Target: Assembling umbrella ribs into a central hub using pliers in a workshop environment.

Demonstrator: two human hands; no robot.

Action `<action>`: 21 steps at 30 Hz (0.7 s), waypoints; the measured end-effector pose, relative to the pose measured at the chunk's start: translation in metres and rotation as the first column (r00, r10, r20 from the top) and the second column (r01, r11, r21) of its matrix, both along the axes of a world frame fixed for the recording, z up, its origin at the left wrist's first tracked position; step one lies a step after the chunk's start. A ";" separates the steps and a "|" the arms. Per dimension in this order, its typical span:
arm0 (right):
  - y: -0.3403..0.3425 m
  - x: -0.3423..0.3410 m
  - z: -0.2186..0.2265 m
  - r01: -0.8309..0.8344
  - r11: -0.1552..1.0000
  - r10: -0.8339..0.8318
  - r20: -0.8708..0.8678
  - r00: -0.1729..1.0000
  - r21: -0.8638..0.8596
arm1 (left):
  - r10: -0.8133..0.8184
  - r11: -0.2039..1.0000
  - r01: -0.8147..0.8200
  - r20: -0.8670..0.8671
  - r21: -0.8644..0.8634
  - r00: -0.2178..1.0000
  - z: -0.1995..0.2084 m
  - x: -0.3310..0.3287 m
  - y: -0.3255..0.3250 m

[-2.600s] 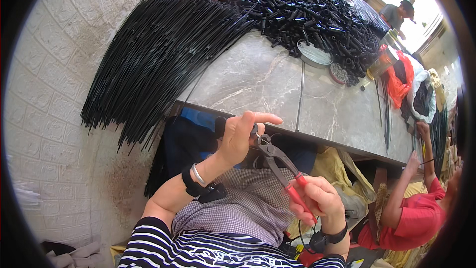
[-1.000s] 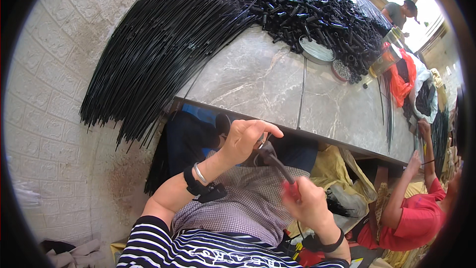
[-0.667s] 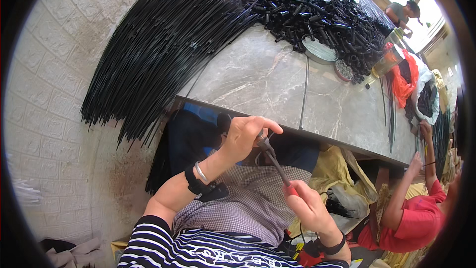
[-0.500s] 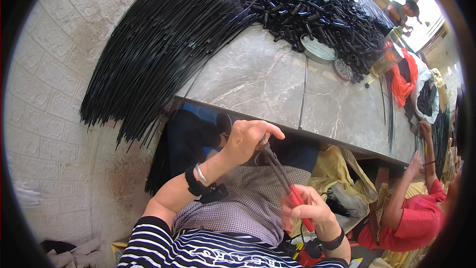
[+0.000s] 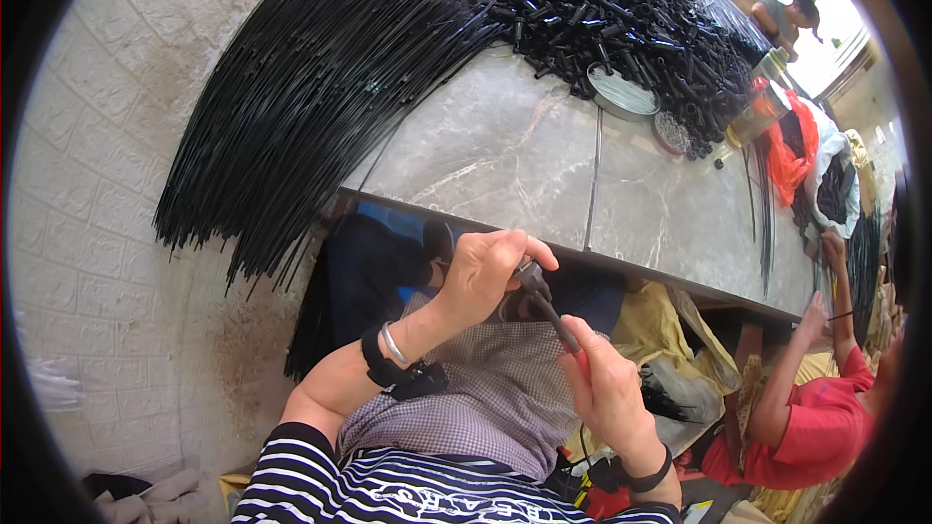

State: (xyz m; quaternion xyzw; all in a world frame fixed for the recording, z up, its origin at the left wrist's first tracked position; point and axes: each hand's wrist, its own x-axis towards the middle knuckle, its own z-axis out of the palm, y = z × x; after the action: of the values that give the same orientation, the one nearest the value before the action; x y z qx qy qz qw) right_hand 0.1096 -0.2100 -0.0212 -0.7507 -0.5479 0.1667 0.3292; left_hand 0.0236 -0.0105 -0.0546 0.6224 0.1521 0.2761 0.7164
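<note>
My right hand (image 5: 612, 393) is closed around the red handles of long dark-jawed pliers (image 5: 549, 314), which slant up and left across my lap. At the head of the pliers, my left hand (image 5: 485, 277) has its fingers curled and thumb and forefinger pinched together. Whatever lies between those fingertips is hidden or too small to name. Both hands are held just below the near edge of the grey marbled table (image 5: 485, 155), above a checked apron (image 5: 466, 378).
Thin black rods (image 5: 301, 107) lie bundled at the left, overhanging the edge. Behind are heaped short black tubes (image 5: 621, 29), a round dish (image 5: 623, 97) and a small bowl of clear bits (image 5: 672, 134). A co-worker in red (image 5: 815, 432) sits at the right.
My right hand has turned and shifted up along the pliers, now covering most of the red handles. The pliers have rolled, their handles appearing closer together. My left hand stays nearly in place.
</note>
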 end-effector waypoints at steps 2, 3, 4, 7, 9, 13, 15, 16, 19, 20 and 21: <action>-0.001 0.001 -0.002 0.006 1.000 -0.006 0.018 1.000 0.011 | 0.023 0.999 -0.022 -0.025 0.034 0.999 0.000 0.000 -0.001; 0.000 0.001 -0.003 0.007 1.000 -0.007 0.018 1.000 0.011 | 0.025 0.999 -0.025 -0.025 0.023 0.999 -0.001 0.000 -0.001; 0.000 0.000 -0.003 0.016 1.000 -0.016 0.018 1.000 -0.012 | 0.028 1.000 -0.028 -0.025 0.013 0.999 -0.001 0.000 -0.002; 0.001 -0.001 -0.007 0.027 0.999 -0.027 0.015 1.000 -0.043 | 0.024 1.000 -0.024 0.003 0.007 1.000 -0.003 -0.002 -0.002; 0.002 0.000 -0.012 0.027 0.998 -0.027 0.009 1.000 -0.053 | 0.039 0.999 -0.039 0.003 0.010 0.999 -0.005 -0.002 -0.001; -0.001 0.000 -0.016 0.002 0.996 -0.009 -0.074 0.997 -0.092 | 0.109 0.994 -0.110 0.037 0.025 0.993 -0.003 0.004 0.001; 0.000 0.005 -0.007 -0.021 0.992 0.000 -0.160 0.987 -0.125 | 0.061 0.998 -0.063 0.063 0.027 0.996 -0.005 0.008 0.008; 0.006 0.008 0.006 -0.041 0.966 -0.067 -0.401 0.913 -0.254 | 0.022 0.999 -0.025 0.083 0.027 0.996 -0.008 0.007 0.014; 0.003 0.026 0.005 -0.060 0.961 -0.101 -0.545 0.832 -0.269 | -0.043 0.995 0.055 0.147 -0.079 0.988 -0.006 0.010 0.032; 0.001 0.033 0.003 -0.060 0.984 -0.028 -0.486 0.874 -0.165 | -0.066 0.997 0.065 0.032 0.046 0.997 0.000 0.008 0.040; 0.003 0.042 0.010 -0.005 0.975 -0.112 -0.506 0.855 -0.224 | -0.164 0.985 0.170 0.193 -0.018 0.968 -0.002 0.006 0.047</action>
State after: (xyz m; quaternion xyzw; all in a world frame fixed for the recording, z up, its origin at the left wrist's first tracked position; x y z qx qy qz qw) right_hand 0.1518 -0.2066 -0.0115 -0.7252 -0.3971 0.4109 0.3842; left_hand 0.0299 0.0361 -0.0562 0.5915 0.0347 0.2704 0.7588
